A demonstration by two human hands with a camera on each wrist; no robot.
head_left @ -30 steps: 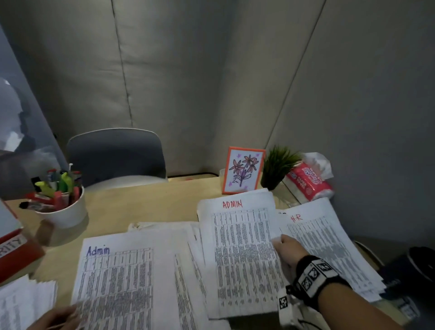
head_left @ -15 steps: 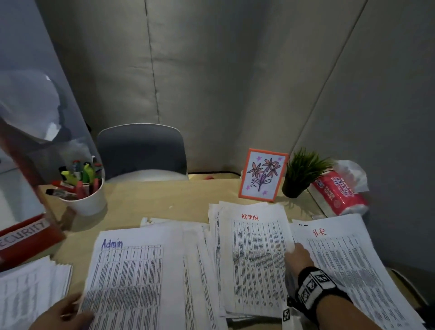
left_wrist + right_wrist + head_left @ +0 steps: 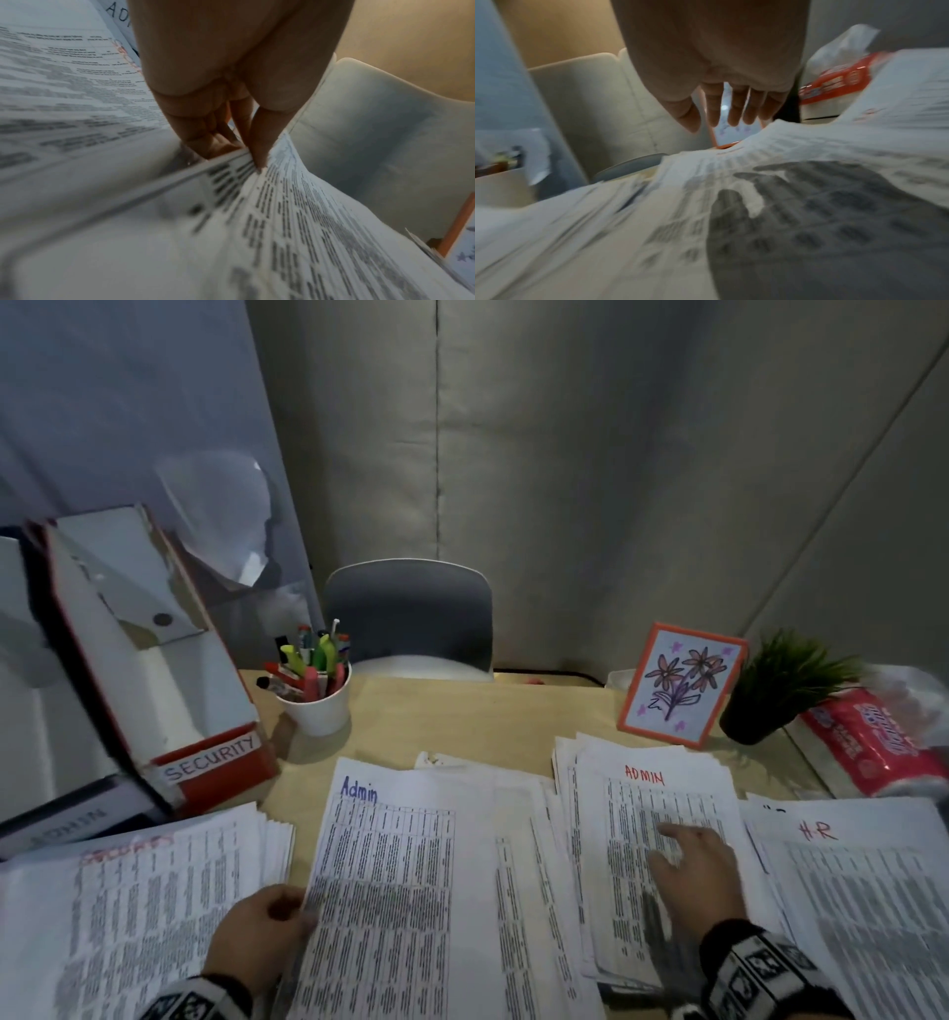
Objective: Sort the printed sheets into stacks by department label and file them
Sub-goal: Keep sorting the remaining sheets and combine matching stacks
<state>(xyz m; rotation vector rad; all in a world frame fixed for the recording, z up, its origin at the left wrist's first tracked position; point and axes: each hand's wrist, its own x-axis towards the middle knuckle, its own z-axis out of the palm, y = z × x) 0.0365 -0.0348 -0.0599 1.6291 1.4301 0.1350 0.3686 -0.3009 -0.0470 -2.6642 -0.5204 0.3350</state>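
Printed sheets cover the near half of the table. A sheet with a blue "Admin" label lies in the middle, and my left hand pinches its left edge; the left wrist view shows my thumb and fingers nipping the paper edge. To the right a stack labelled "ADMIN" in red lies under my right hand, which hovers just above it with fingers straight and spread, casting a shadow. An "HR" stack lies far right. Another stack with a red label lies at the left.
A red and white file box marked "SECURITY" stands at the left. Behind the sheets are a white cup of markers, a framed flower drawing, a small potted plant and a red tissue pack. A grey chair faces me.
The view swung left, bringing the SECURITY box into sight. My right hand moved from the ADMIN stack's right edge to above its middle. My left hand now pinches the blue Admin sheet's edge.
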